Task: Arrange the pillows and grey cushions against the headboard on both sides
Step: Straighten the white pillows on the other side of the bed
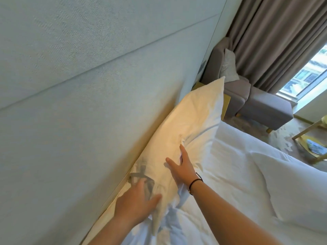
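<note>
A white pillow [192, 121] leans against the pale padded headboard [88, 85], its long side along the bed's head. My left hand [136, 204] grips the pillow's near corner, thumb on the front and fingers wrapped behind it. My right hand [182, 165] presses flat on the pillow's front face with fingers spread, a dark band on the wrist. A second white pillow [290, 188] lies on the white bedding to the right. One pale grey cushion [228, 66] rests on the armchair beyond the bed.
A grey armchair [260, 105] stands past the bed's far side, under grey curtains [276, 41]. A window [307, 76] shows at the right. A light wooden side table [313, 147] sits on the patterned carpet. White bedding [221, 200] covers the mattress.
</note>
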